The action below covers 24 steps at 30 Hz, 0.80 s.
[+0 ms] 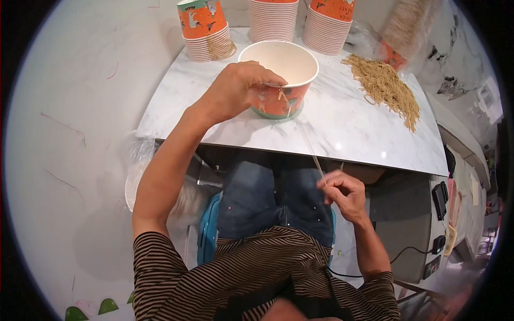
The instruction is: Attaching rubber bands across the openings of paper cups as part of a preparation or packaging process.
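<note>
A paper bucket [301,95], white inside with an orange and green printed wall, stands upright on the marble-patterned table. My left hand [235,88] pinches its near rim, thumb and fingers closed. Just under those fingertips, a small tan cord end [281,94] shows against the bucket's wall. From there a thin, pale, partly see-through strand [315,155] slants down past the table's front edge. Its lower end is in my right hand [345,195], whose fingers are closed above my lap and slightly blurred.
Nested orange paper buckets stand in several stacks [274,21] at the back; a tan cord [220,48] hangs by the left one. On the right lies a heap of tan cords [383,85], near a plastic-wrapped stack [411,29]. The table's front edge [257,148] runs above my lap.
</note>
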Motion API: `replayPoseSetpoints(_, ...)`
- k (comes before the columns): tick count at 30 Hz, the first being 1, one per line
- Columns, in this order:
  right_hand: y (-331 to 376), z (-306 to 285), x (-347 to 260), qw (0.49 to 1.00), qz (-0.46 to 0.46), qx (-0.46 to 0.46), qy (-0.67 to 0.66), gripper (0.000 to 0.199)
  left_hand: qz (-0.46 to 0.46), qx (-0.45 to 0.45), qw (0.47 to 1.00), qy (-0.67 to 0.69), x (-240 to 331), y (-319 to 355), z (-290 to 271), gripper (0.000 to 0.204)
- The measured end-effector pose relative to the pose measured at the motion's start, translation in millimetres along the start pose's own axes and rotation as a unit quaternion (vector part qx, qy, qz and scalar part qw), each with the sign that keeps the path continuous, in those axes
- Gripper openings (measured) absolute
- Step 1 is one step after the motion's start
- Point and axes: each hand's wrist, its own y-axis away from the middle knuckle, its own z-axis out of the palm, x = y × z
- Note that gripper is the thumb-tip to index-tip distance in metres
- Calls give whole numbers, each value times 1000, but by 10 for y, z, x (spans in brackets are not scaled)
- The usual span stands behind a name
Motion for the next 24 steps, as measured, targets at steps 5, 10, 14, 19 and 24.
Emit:
replayPoseSetpoints(5, 373, -219, -19, 996, 80, -23, 15, 9, 9, -15, 1000, -24, -59, -7, -81, 31)
replayPoseSetpoints(10, 619, -390, -117, 995, 70, 29, -64, 18, -36, 16, 999, 5, -142, 4, -75, 37)
replayPoseSetpoints(14, 670, -548, -222, 997, -6, -2, -82, 11, -20, 31, 999, -6, -173, -5, -70, 33)
replayPoseSetpoints(19, 628, -649, -336, 982, -107, -14, -156, 13, -24, 9, 999, -20, -248, 20, -88, 30)
replayPoseSetpoints(24, 510, -782, -368, 977, -136, 43, -158, 13, 6, 43, 997, -62, -169, 21, -89, 17)
